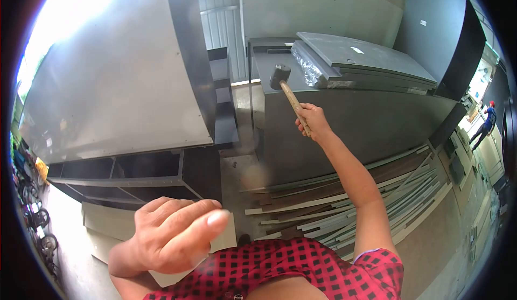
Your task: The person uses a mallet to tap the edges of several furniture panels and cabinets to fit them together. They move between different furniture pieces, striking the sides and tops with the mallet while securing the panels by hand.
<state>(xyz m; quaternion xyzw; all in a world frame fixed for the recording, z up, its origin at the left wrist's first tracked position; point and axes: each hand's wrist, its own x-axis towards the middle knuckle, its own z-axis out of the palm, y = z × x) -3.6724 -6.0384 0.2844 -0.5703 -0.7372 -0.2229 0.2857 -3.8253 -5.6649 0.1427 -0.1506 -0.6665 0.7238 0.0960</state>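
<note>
My right hand (313,121) is wrapped round the wooden handle of a mallet (291,98). Its dark head points up and away, in front of the edge of a large grey cabinet (344,122). Low on the left, close to the camera, my left hand (177,232) is raised with its fingers curled together and the thumb along them. What lies inside those fingers, if anything, is hidden. Beyond that hand stands a big frame unit with a pale panel (129,79) and dark open compartments (145,166) at its base.
Grey boards (371,57), one wrapped in clear plastic (306,65), lie stacked on the cabinet. Long thin strips (344,208) are spread over the floor below it. A narrow shelf unit (223,98) stands between the large pieces. Far right, a person (487,123) stands.
</note>
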